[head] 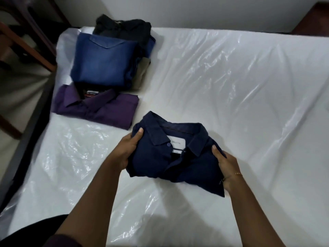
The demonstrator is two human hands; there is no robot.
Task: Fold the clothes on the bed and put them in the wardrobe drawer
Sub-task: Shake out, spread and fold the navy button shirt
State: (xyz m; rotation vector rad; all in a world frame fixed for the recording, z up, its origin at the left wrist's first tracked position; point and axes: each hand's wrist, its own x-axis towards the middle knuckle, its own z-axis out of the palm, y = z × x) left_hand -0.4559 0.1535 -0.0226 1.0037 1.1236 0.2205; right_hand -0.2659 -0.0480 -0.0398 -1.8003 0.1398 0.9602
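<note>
Both bare forearms reach forward from the bottom edge, and between them sits a folded navy blue collared shirt with a white neck label (176,155). The left hand (127,150) grips its left side with the thumb on top of the cloth, and the right hand (225,168) grips its right side in the same way; the fingers under the fabric are hidden. I cannot tell whether the shirt rests on the white mattress under a clear plastic cover (231,82) or is raised a little above it.

To my judgement the folding is almost done. This shirt looks already folded into a compact packet. Near the far left corner of the bed lie a folded purple collared shirt (99,108), just behind it a folded blue denim shirt (105,59), and behind that a dark grey folded garment (122,29). An olive-brown piece of cloth (143,72) shows from under the denim one; what it is I cannot say.

What is left is to carry all of them to the wardrobe drawer, which is not in view. At the left edge, dark wooden furniture (26,38) is cut off and blurred.
</note>
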